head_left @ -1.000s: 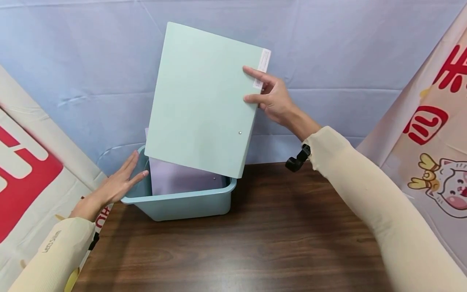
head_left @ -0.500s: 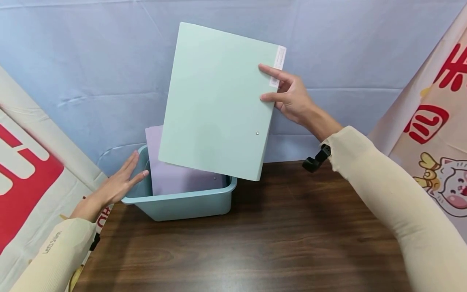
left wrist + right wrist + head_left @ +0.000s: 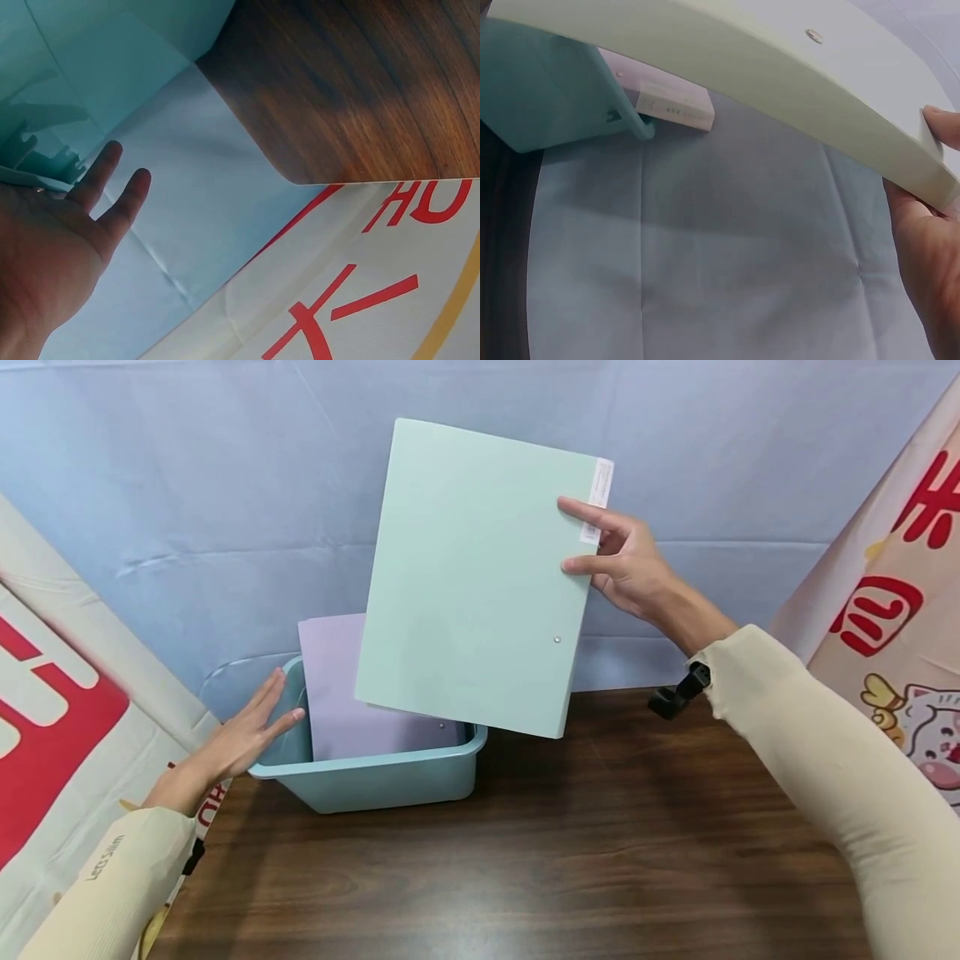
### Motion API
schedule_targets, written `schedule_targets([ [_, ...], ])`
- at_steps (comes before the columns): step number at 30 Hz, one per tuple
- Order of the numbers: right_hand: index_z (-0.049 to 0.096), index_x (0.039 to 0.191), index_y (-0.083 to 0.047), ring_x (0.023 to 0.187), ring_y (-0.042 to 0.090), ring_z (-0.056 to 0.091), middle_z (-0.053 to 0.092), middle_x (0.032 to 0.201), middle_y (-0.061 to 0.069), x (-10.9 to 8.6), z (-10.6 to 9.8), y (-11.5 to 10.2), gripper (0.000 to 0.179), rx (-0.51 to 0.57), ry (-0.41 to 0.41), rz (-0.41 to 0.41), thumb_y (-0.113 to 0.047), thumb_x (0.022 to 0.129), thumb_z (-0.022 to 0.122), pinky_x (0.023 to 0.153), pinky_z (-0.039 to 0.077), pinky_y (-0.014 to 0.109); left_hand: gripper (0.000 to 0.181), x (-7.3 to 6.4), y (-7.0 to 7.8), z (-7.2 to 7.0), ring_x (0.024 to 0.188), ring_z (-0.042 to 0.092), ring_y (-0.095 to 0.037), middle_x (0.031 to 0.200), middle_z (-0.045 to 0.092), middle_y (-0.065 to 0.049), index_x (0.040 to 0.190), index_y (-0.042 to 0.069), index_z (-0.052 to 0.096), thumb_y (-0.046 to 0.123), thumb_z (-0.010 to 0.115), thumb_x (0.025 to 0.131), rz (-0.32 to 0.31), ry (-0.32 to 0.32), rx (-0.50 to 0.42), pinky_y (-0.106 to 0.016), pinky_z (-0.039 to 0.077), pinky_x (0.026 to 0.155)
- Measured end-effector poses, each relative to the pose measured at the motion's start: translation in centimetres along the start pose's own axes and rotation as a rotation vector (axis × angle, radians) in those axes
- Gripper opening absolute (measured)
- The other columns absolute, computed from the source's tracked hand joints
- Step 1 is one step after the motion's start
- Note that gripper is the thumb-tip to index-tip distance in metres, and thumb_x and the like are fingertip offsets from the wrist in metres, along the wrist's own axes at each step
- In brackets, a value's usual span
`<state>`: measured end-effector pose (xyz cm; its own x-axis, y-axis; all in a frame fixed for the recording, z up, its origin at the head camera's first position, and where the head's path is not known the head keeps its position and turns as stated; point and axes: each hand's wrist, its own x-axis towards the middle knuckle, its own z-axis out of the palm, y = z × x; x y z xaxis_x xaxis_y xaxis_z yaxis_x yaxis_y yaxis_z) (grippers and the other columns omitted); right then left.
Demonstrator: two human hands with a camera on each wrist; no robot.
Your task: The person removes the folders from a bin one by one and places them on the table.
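Note:
My right hand (image 3: 626, 560) pinches a pale green file folder (image 3: 480, 577) by its right edge, thumb and forefinger on the near face beside a white label (image 3: 597, 485). The folder is held up and slightly tilted, its lower left part overlapping the bin in the head view. In the right wrist view its thick spine (image 3: 780, 79) shows. A purple file folder (image 3: 337, 685) stands inside the blue plastic bin (image 3: 390, 785), partly covered by the green one. My left hand (image 3: 240, 739) rests at the bin's left rim with fingers straight and spread.
The bin stands on a dark wooden table (image 3: 525, 860), near its left back part. A light blue cloth (image 3: 225, 485) hangs behind. Printed cloths hang on the left (image 3: 60, 710) and on the right (image 3: 892, 635).
My right hand has carried the green folder to the right, uncovering more of the purple folder in the bin. The left hand and the bin have stayed in place.

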<state>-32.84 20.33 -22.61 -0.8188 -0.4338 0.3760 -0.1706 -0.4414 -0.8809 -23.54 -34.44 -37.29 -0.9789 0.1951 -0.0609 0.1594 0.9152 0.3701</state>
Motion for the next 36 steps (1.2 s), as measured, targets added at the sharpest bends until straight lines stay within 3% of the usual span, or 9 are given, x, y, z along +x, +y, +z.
schedule_targets([
  [14,0.045,0.145,-0.003,0.125,0.029,0.053,0.045,0.145,0.019,-2.1,-2.6,-0.8,0.076,-0.016,0.015,0.002,0.032,0.079,0.055,0.088,0.055,0.036,0.081,0.1,-0.3,0.4,0.149,0.001,-0.042,0.161,-0.02,0.006,0.156,0.024,-0.014,0.06,0.032,0.1,0.011,0.017,-0.015,-0.078,0.01,0.102],
  [22,0.045,0.145,0.0,0.123,0.028,0.056,0.048,0.142,0.019,-3.4,-4.3,-1.4,0.075,-0.023,0.026,0.008,0.033,0.078,0.053,0.087,0.056,0.036,0.081,-0.2,-0.1,0.5,0.148,0.002,-0.043,0.161,-0.02,0.005,0.156,0.025,-0.014,0.06,0.033,0.1,0.007,0.023,-0.021,-0.081,0.009,0.099],
  [29,0.041,0.147,-0.001,0.123,0.025,0.057,0.047,0.144,0.017,-4.5,-5.7,-1.9,0.075,-0.072,0.018,0.042,0.031,0.08,0.053,0.087,0.056,0.035,0.081,0.0,0.0,0.4,0.148,0.003,-0.043,0.164,-0.015,-0.002,0.156,0.024,-0.014,0.06,0.033,0.1,0.013,0.024,-0.024,-0.08,0.01,0.101],
  [36,0.037,0.149,-0.001,0.123,0.023,0.058,0.044,0.146,0.016,-5.7,-7.3,-2.3,0.073,-0.068,-0.004,0.058,0.03,0.084,0.049,0.085,0.057,0.037,0.081,-0.1,0.1,0.4,0.148,0.001,-0.042,0.163,-0.017,0.0,0.156,0.023,-0.013,0.058,0.034,0.101,0.03,0.02,-0.04,-0.078,0.011,0.103],
])
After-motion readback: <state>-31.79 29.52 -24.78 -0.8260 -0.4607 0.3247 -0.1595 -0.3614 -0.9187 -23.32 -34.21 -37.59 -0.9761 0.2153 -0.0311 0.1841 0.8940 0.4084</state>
